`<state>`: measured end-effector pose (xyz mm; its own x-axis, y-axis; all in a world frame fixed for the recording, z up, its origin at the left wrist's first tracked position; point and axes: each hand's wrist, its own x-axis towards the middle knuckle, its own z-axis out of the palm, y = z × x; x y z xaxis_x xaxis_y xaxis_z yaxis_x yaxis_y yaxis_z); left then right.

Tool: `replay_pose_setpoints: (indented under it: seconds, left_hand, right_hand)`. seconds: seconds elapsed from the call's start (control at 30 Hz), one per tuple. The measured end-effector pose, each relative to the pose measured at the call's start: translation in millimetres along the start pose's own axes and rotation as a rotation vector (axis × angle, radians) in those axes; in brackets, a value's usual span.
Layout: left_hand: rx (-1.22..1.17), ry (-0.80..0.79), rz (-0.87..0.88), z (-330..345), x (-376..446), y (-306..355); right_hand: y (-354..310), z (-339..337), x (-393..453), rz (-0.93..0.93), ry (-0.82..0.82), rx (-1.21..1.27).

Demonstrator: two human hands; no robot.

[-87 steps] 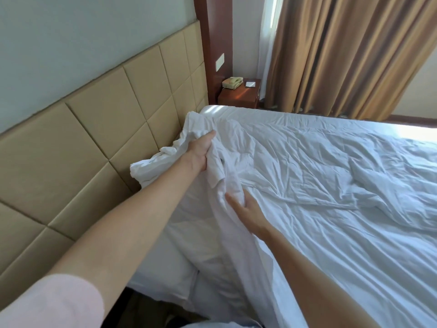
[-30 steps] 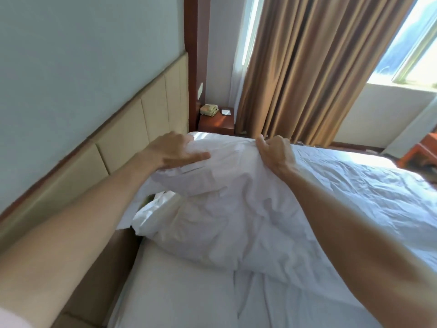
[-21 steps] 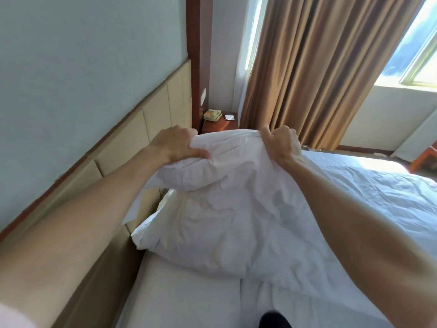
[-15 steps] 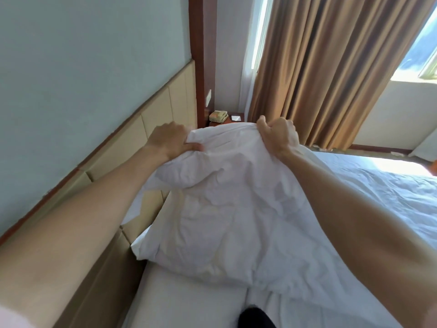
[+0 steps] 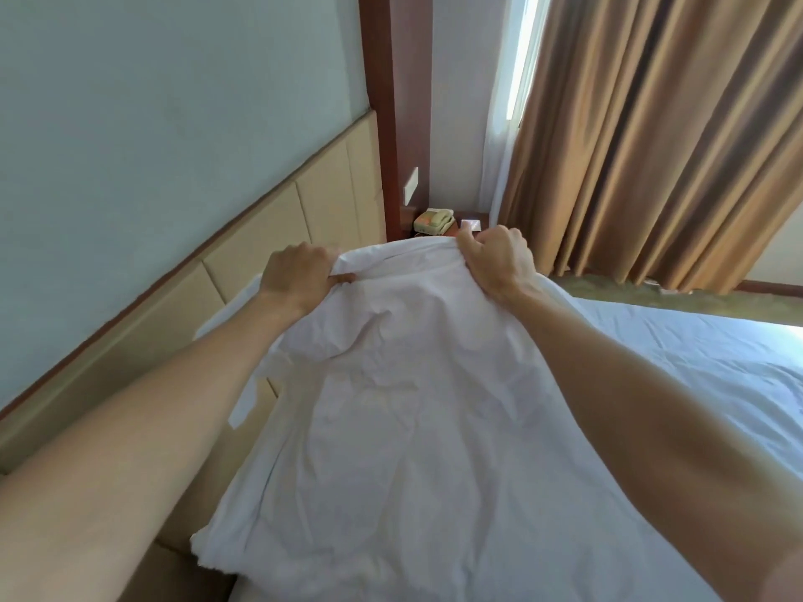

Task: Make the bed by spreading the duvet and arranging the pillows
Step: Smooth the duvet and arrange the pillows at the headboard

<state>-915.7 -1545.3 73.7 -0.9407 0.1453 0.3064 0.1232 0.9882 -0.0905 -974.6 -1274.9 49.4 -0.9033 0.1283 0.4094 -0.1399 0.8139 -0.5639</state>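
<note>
The white duvet (image 5: pixel 404 410) hangs lifted in front of me, its top edge held up in the air by both hands. My left hand (image 5: pixel 297 275) grips the edge at the left, near the headboard. My right hand (image 5: pixel 495 262) grips the same edge at the right. The cloth drapes down between my arms and hides the mattress under it. The rest of the duvet lies flat over the bed (image 5: pixel 695 349) to the right. No pillow shows.
A beige padded headboard (image 5: pixel 260 254) runs along the left wall. Beyond the bed stands a wooden nightstand with a telephone (image 5: pixel 434 221). Brown curtains (image 5: pixel 652 136) hang at the far right, with floor below them.
Both hands have raised the duvet edge higher and stretched it tauter. My view has tilted up and the cloth now hangs longer between my arms.
</note>
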Motion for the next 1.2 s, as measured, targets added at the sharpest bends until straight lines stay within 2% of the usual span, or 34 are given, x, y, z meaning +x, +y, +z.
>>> replay_pose_setpoints:
  seconds: [0.17, 0.37, 0.67, 0.73, 0.83, 0.97, 1.1, 1.2]
  left_hand:
    - [0.052, -0.015, -0.089, 31.0, 61.8, -5.8]
    - [0.136, 0.007, -0.105, 39.5, 121.2, 1.5]
    - [0.138, -0.071, -0.157, 68.6, 148.2, 17.9]
    - [0.151, -0.176, -0.194, 77.0, 152.3, 19.5]
    - [0.174, -0.473, -0.258, 91.5, 144.6, 22.1]
    - [-0.024, -0.754, -0.304, 124.2, 109.0, 23.0]
    - [-0.119, -1.051, -0.248, 159.2, 55.2, 29.2]
    - [-0.135, -1.156, -0.211, 176.9, 12.9, 31.3]
  right_hand:
    - [16.2, 46.6, 72.6, -0.053, -0.041, 0.036]
    - [32.0, 66.7, 135.6, -0.074, -0.059, -0.015]
    - [74.7, 98.9, 149.4, -0.025, -0.169, -0.064]
    - [85.6, 108.8, 154.2, -0.026, -0.282, -0.083]
    - [110.7, 120.7, 143.0, -0.067, -0.512, -0.146]
    - [152.0, 130.2, 96.9, -0.064, -0.722, -0.282]
    - [190.5, 134.8, 27.2, 0.086, -1.141, -0.385]
    - [207.5, 120.2, -19.7, 0.176, -1.218, -0.351]
